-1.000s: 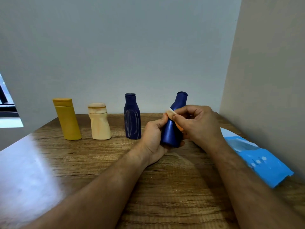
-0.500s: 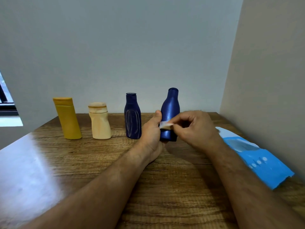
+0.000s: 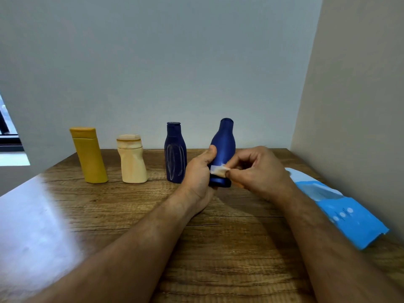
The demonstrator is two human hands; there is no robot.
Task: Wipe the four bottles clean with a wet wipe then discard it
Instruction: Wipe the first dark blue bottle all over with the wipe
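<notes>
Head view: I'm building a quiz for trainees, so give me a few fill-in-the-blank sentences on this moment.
1. The left hand grips the ____ bottle.
2. The right hand pinches a ____ against that bottle.
3. The bottle farthest left is ____ in colour.
4. The pack by the right wall is ____.

Missing words: blue; wipe; yellow; blue

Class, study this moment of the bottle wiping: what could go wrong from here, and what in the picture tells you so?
1. The left hand holds only the base of the blue bottle, so pressure from the wet wipe in the right hand might tip it.
2. The dark blue bottle stands just beside the left hand; a sideways stroke could knock it over.
</notes>
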